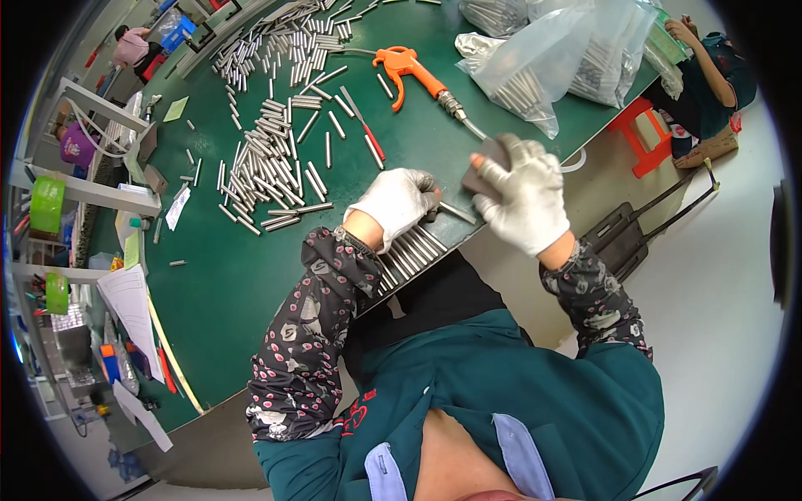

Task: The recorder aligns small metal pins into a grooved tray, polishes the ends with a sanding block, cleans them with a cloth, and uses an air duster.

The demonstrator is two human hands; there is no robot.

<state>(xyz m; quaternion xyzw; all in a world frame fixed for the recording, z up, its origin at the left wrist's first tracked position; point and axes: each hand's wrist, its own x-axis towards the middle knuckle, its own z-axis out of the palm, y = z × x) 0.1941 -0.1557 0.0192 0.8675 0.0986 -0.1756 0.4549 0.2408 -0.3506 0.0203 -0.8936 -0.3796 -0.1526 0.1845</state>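
Scanning from the left edge of the green table (217,275): shelves with rolls of green tape (48,203) and loose papers (134,305) stand beside it. A wide scatter of short metal rods (267,167) covers the middle of the table, heaped loosely with no common direction. Past them, toward the far edge, lies an orange air gun (405,67), and clear plastic bags (543,58) holding more rods sit at the far right corner.

At the near edge, a tidy row of rods (409,255) lies side by side, long axes parallel and pointing away from the person toward the table's middle. The row sits directly under and just in front of the left wrist, so the left hand is the nearer one.

Left hand (397,200), in a white glove: fingers curled down, closed, knuckles up, resting at the near edge above the row. One single rod (458,212) pokes out from its fingertips toward the right hand, long axis roughly crosswise to the row.

Right hand (526,196), also gloved: raised off the table just past the edge, fingers closed around a small dark flat block (489,167). The single rod's free end points toward this block; whether they touch cannot be told.

A red stool (639,134) stands on the floor to the right.
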